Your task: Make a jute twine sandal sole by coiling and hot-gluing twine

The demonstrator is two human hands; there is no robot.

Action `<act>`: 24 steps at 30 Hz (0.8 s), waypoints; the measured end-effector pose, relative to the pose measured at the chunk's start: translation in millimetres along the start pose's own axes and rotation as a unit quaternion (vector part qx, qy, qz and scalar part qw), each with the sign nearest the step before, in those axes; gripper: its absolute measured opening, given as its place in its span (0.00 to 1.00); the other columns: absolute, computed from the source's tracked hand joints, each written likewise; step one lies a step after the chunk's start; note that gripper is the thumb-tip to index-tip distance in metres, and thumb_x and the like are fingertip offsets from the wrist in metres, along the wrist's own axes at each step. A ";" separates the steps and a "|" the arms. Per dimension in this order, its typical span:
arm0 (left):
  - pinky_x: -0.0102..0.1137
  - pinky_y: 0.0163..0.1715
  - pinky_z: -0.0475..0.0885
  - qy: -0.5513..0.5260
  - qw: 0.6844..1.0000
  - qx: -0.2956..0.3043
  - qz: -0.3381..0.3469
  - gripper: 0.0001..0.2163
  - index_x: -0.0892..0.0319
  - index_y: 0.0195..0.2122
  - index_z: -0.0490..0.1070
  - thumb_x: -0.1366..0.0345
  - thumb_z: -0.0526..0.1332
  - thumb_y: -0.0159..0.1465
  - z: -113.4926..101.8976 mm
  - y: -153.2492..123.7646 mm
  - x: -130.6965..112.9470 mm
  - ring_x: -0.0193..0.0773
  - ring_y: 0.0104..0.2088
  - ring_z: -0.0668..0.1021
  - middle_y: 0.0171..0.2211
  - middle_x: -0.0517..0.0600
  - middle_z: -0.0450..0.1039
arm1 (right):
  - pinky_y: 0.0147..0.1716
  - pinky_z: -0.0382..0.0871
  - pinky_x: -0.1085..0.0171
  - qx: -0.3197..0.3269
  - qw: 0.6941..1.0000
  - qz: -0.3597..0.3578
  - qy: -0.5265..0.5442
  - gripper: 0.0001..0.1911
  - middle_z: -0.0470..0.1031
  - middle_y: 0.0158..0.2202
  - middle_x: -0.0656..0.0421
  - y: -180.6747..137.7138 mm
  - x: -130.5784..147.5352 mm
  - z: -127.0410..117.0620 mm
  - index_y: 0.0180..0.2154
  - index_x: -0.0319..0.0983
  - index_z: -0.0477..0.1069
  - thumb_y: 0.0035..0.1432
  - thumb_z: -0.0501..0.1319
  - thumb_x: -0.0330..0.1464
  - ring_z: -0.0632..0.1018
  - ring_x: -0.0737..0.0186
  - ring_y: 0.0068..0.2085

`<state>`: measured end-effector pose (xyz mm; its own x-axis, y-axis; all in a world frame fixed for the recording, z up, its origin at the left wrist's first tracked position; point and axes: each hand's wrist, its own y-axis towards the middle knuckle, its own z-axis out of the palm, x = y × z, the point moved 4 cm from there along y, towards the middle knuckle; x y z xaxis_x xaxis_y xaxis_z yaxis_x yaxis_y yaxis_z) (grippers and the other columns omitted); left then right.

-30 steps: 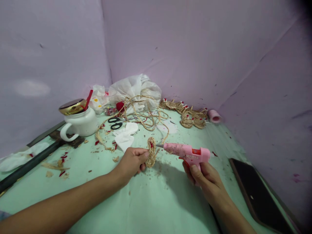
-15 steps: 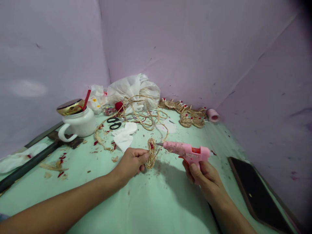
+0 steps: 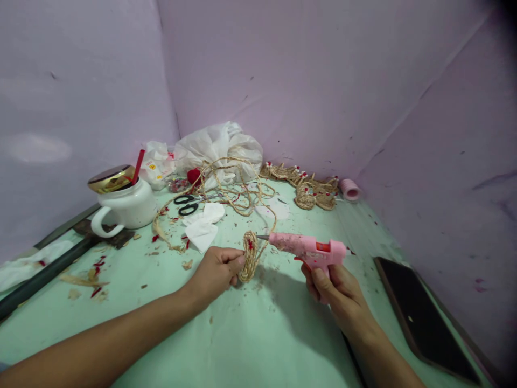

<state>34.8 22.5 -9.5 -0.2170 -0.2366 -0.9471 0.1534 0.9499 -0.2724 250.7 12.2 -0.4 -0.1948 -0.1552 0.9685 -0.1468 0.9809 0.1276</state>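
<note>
My left hand (image 3: 222,268) pinches the near side of a small oval coil of braided straw cord (image 3: 249,264), held upright above the table with a bit of red at its middle. A pink glue gun (image 3: 305,248) is gripped by its handle in my right hand (image 3: 337,291), fingers wrapped near the orange trigger. Its metal nozzle points left and sits at the upper right edge of the coil; whether they touch I cannot tell. From the coil a loose length of straw cord (image 3: 242,202) runs back into a tangle on the table.
Black-handled scissors (image 3: 188,209) and white cloth scraps (image 3: 202,231) lie behind my left hand. At left stand a white mug (image 3: 131,207) and a hammer (image 3: 52,275). Finished straw pieces (image 3: 315,195) and a pink roll (image 3: 349,190) sit at the back; a phone (image 3: 420,318) lies right.
The view has shifted slightly, so the things appear a little further left. My hands, the coil and the glue gun keep nearly the same pose.
</note>
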 end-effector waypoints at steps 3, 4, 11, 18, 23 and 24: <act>0.25 0.15 0.51 0.010 1.000 0.001 0.009 0.14 0.59 0.16 0.61 0.55 0.55 0.53 0.3 -0.8 -1.4 0.26 0.14 0.59 0.12 0.42 0.58 | 0.18 0.55 0.68 -0.002 1.000 -0.002 0.018 0.17 0.60 0.22 0.64 0.1 -0.7 -0.4 0.28 0.40 0.64 0.58 0.56 0.46 0.61 0.68 0.21; 0.25 0.15 0.51 0.014 1.000 0.001 0.013 0.14 0.59 0.16 0.61 0.56 0.55 0.53 0.4 -1.0 -2.0 0.26 0.14 0.59 0.12 0.42 0.58 | 0.19 0.55 0.68 -0.003 1.000 -0.003 0.024 0.17 0.60 0.22 0.64 0.1 -0.7 -0.6 0.28 0.40 0.64 0.58 0.56 0.46 0.61 0.68 0.21; 0.25 0.15 0.51 0.028 0.999 0.007 0.030 0.15 0.59 0.15 0.59 0.57 0.54 0.54 0.9 -1.2 -4.5 0.26 0.14 0.59 0.12 0.42 0.57 | 0.18 0.56 0.68 -0.003 1.000 0.002 0.016 0.17 0.60 0.21 0.63 0.6 -0.4 -1.4 0.28 0.40 0.65 0.56 0.57 0.47 0.61 0.67 0.21; 0.25 0.16 0.51 0.019 0.998 0.022 0.050 0.16 0.59 0.14 0.56 0.56 0.56 0.53 3.7 -4.4 -8.0 0.26 0.15 0.58 0.12 0.41 0.56 | 0.18 0.56 0.68 -0.012 1.000 -0.001 0.008 0.18 0.63 0.19 0.63 1.8 5.0 1.2 0.27 0.39 0.67 0.57 0.56 0.47 0.62 0.69 0.20; 0.25 0.16 0.52 -0.003 1.000 0.006 0.006 0.16 0.59 0.16 0.59 0.55 0.58 0.52 -0.1 -1.2 -2.3 0.26 0.14 0.59 0.12 0.41 0.58 | 0.15 0.56 0.69 -0.124 0.988 0.060 0.063 0.17 0.66 0.16 0.64 9.7 -0.6 -13.4 0.30 0.39 0.67 0.52 0.60 0.47 0.64 0.69 0.17; 0.24 0.15 0.52 -0.011 1.000 0.002 -0.006 0.15 0.59 0.16 0.60 0.54 0.58 0.52 -1.2 -0.3 -0.7 0.26 0.14 0.59 0.12 0.41 0.59 | 0.15 0.57 0.68 -0.167 0.980 0.077 0.081 0.17 0.67 0.16 0.65 12.3 -4.7 -20.0 0.29 0.39 0.67 0.50 0.62 0.46 0.65 0.68 0.16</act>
<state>33.8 22.5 -8.5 -0.1969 -0.2517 -0.9476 0.1545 0.9464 -0.2835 269.2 27.3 1.0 -0.0289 -0.0080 0.9996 0.2035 0.9790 0.0137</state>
